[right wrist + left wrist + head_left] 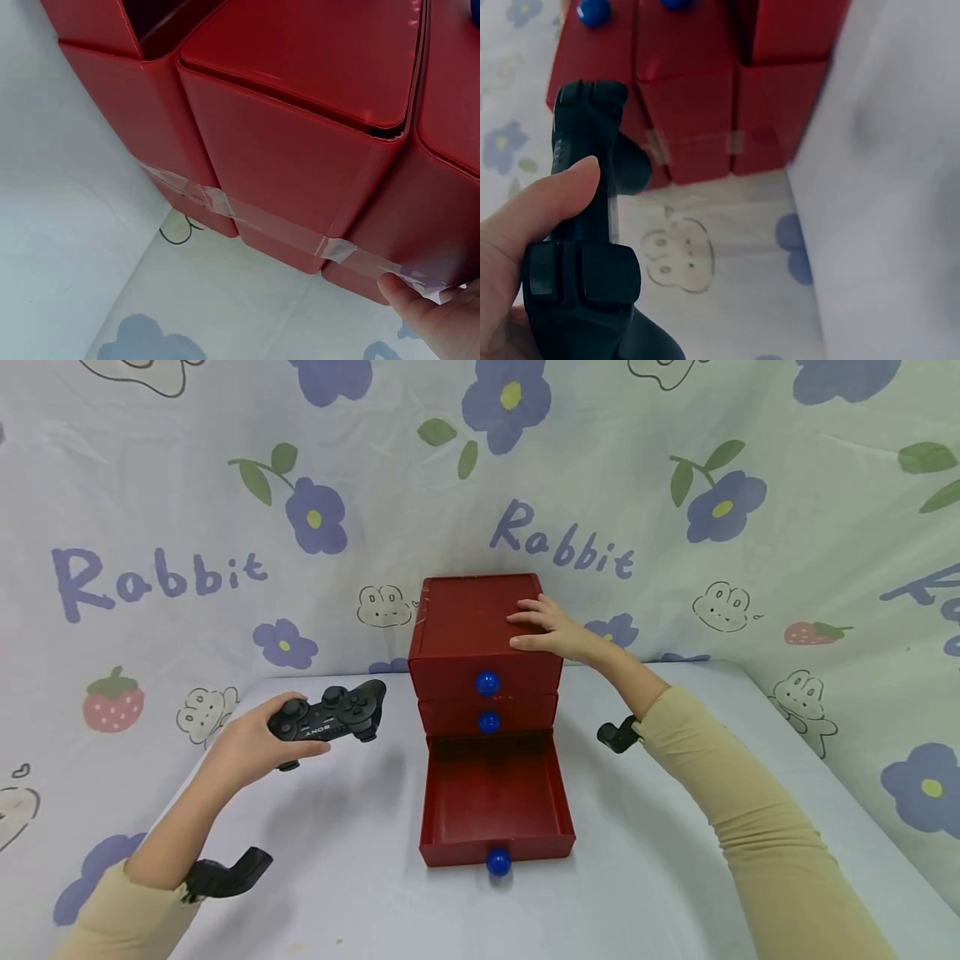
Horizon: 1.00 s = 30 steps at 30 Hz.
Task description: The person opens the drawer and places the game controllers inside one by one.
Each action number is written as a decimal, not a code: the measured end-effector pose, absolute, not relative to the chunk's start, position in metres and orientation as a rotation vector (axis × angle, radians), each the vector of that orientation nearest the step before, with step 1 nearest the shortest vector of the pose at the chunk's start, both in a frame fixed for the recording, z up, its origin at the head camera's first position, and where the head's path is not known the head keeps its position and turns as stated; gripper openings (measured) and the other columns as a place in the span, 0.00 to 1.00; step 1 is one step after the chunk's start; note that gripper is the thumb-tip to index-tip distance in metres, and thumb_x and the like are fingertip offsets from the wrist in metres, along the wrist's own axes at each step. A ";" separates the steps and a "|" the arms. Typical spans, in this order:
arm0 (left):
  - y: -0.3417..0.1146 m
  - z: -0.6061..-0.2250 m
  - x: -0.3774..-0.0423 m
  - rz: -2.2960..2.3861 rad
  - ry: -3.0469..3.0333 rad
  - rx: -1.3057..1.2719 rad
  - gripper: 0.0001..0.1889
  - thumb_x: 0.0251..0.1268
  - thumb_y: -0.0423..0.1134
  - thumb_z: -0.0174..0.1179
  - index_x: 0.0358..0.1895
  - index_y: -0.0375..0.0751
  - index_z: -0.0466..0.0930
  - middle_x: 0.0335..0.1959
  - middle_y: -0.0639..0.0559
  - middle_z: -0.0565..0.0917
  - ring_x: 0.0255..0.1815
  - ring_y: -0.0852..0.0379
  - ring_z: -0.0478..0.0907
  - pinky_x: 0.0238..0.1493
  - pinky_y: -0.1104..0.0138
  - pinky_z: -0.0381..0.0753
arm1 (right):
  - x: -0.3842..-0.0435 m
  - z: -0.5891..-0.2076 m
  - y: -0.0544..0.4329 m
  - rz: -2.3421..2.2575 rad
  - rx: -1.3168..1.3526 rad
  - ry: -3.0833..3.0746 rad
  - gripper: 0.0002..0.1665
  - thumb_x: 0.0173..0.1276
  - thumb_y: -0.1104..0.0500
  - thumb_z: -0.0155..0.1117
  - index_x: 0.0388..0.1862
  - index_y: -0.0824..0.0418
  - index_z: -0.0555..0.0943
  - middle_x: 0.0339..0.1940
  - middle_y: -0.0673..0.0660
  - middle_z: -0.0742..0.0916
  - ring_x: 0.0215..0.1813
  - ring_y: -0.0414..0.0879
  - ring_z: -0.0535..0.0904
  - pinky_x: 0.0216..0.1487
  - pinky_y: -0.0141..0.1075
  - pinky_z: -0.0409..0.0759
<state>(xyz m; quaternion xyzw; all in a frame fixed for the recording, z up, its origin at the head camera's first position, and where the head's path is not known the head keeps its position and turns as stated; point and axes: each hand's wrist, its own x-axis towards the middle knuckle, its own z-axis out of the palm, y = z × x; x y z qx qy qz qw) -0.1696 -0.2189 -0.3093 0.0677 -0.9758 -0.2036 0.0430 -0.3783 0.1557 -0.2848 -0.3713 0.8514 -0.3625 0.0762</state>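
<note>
A black Sony game controller (337, 712) is held in the air by my left hand (247, 742), left of a red drawer unit (480, 610). In the left wrist view the thumb (570, 191) lies across the controller's edge, between its two ends. My right hand (551, 631) rests with spread fingers on the right side of the unit's top. The right wrist view shows part of that hand (442, 319) at the unit's side. The bottom drawer (491, 793) is pulled out and nothing lies in it; the two drawers above are closed.
Each drawer has a round blue knob (498, 862). The unit stands on a white-covered table (337, 877), against a cloth backdrop (390, 510) with flowers and rabbits. Clear tape (262, 221) runs along the unit's side. Black straps with camera mounts (228, 875) sit on both wrists.
</note>
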 end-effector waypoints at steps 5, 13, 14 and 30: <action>-0.203 -0.299 -0.164 -0.624 -2.977 0.172 0.49 0.39 0.67 0.65 0.65 0.44 0.61 0.52 0.33 0.73 0.44 0.40 0.70 0.32 0.59 0.69 | -0.379 -0.285 0.156 -1.089 -1.110 2.551 0.36 0.61 0.49 0.56 0.68 0.58 0.63 0.74 0.55 0.53 0.74 0.49 0.29 0.68 0.58 0.37; -0.185 -0.291 -0.157 -0.599 -2.966 0.094 0.45 0.37 0.67 0.66 0.61 0.47 0.66 0.46 0.40 0.77 0.41 0.45 0.71 0.31 0.64 0.66 | -0.379 -0.285 0.156 -1.080 -1.110 2.559 0.36 0.61 0.48 0.55 0.68 0.58 0.63 0.74 0.55 0.53 0.74 0.49 0.29 0.68 0.58 0.36; -0.183 -0.290 -0.157 -0.593 -2.966 0.086 0.45 0.37 0.67 0.66 0.60 0.47 0.67 0.46 0.40 0.77 0.40 0.46 0.71 0.31 0.64 0.66 | -0.380 -0.285 0.156 -1.081 -1.111 2.559 0.36 0.61 0.48 0.55 0.68 0.58 0.64 0.74 0.55 0.53 0.74 0.49 0.29 0.68 0.58 0.36; -0.149 -0.294 -0.151 -0.684 -2.972 -0.022 0.43 0.38 0.62 0.69 0.60 0.47 0.68 0.47 0.42 0.77 0.42 0.48 0.72 0.30 0.65 0.70 | -0.380 -0.286 0.155 -1.084 -1.110 2.571 0.36 0.60 0.48 0.56 0.67 0.58 0.64 0.74 0.56 0.54 0.74 0.50 0.29 0.69 0.58 0.36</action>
